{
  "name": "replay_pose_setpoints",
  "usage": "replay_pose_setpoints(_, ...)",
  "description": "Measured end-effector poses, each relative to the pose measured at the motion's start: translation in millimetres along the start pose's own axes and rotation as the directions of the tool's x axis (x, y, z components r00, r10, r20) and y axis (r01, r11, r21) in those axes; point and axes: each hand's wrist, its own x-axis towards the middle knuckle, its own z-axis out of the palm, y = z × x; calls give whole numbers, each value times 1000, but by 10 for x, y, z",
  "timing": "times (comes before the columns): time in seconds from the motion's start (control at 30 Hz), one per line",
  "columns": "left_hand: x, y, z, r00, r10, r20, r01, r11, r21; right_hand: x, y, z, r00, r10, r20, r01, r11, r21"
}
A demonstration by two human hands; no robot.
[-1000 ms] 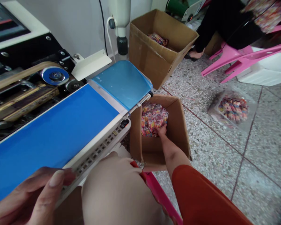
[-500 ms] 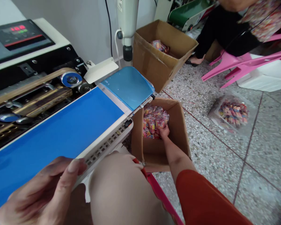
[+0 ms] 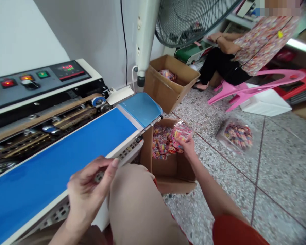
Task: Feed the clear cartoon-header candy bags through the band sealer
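Now that the right hand [image 3: 189,146] is up, its fingers pinch a colourful packet [image 3: 181,132] over the carton [image 3: 169,187], off the pile [image 3: 160,140] — pick made; left hand [image 3: 85,197] pinched beside the blue belt [image 3: 66,160] — nothing visible held.

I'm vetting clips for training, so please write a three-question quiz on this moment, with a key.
1. Which of the person's own hands holds colourful packets: left or right?
2. Which is nearest to the left hand: (a) the fan, (b) the blue belt, (c) the far cardboard box?
3. True or false: the seated co-worker's chair is green.

Key:
1. Right hand.
2. b.
3. False; the co-worker sits on a pink chair.
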Motion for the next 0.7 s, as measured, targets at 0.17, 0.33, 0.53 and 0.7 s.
replay_pose_setpoints(0.17, 44, 103, 151, 984, 15, 175, 22, 978, -210, -385, -1327, 156, 911, -172, 376, 96, 972, 213)
replay_pose_setpoints(0.33, 182, 225, 59, 977, 135, 168, -55, 910, -411, -823, -2356, 706, 644, -424, 636, 310, 906, 289)
replay_pose_setpoints(0.53, 287, 198, -362, 981, 9, 191, 114, 776, -620, -1196, -2766, 1509, 469, -551, 690, 347, 834, 430)
replay_pose_setpoints(0.7, 250, 79, -602, 945, -200, 261, 328, 552, -767, -1371, -2752, 1874, 482, -485, 730, 315, 873, 372)
